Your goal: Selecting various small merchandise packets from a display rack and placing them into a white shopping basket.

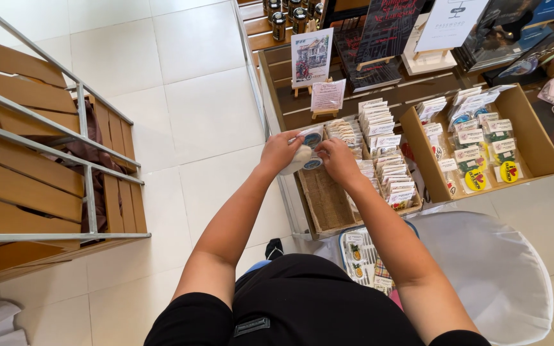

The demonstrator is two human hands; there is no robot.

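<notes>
both hands, left hand (279,152) and right hand (338,159), pinch a small packet stack (305,156) between them. just beneath the grip sits a woven tray (326,202). right of it stand rows of cards (389,160).

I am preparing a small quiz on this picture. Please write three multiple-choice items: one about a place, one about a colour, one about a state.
1. Where are both hands?
A. over the woven tray
B. on the white stool
C. on the wooden shelf

2. What colour is the floor?
A. black
B. white
C. green

3. What is the left hand doing?
A. hanging free
B. pressing on the floor
C. holding packets

Key:
1 A, left hand and right hand meet above the woven tray.
2 B, the floor tiles are white.
3 C, its fingers close on packets.
</notes>
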